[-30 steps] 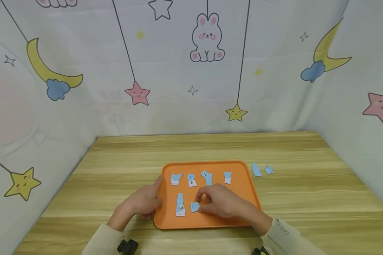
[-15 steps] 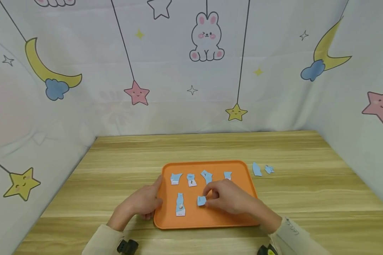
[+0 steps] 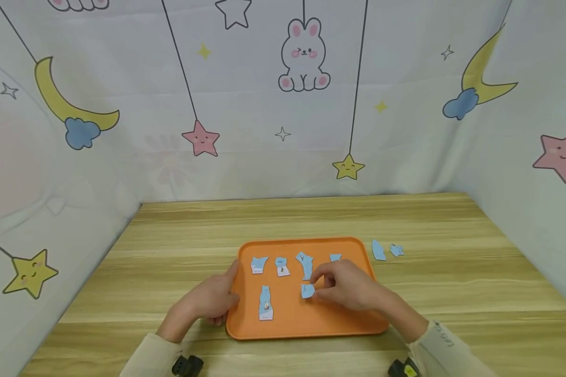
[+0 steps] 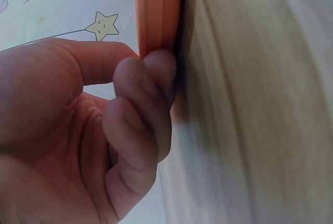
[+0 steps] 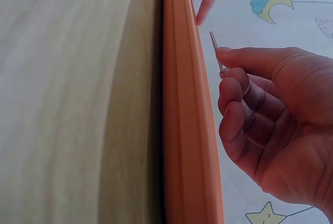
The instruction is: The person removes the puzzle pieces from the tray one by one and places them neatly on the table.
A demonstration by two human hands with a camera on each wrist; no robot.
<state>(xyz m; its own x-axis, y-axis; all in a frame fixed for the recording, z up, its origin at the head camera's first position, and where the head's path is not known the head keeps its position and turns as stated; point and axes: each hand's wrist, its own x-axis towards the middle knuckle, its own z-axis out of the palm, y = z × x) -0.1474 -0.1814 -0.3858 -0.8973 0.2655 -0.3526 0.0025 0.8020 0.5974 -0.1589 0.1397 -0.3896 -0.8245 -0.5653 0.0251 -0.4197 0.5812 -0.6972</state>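
Note:
My right hand (image 3: 351, 285) pinches a small light-blue puzzle piece (image 3: 307, 291) between thumb and fingertips, over the middle of an orange tray (image 3: 330, 325). In the right wrist view that puzzle piece (image 5: 215, 48) shows edge-on, thin and raised above the tray rim. At the tray's left edge my left hand (image 3: 211, 297) grips the rim; the left wrist view shows its fingers (image 4: 132, 115) curled against the tray's side. A tall blue piece (image 3: 265, 302) with a pinkish bottom lies left of the held one. Behind them is a row with a forked blue piece (image 3: 306, 265).
That back row also has two pieces at left, a wide one (image 3: 258, 264) and a narrower one (image 3: 282, 266), and one partly hidden piece (image 3: 335, 257) at right. Two loose pieces, a long one (image 3: 378, 250) and a jagged one (image 3: 396, 250), lie on the wooden table (image 3: 184, 228).
The right hand has carried the pinched puzzle piece to the right and slightly away from me, off its spot beside the tall piece. The left hand stays at the tray's edge.

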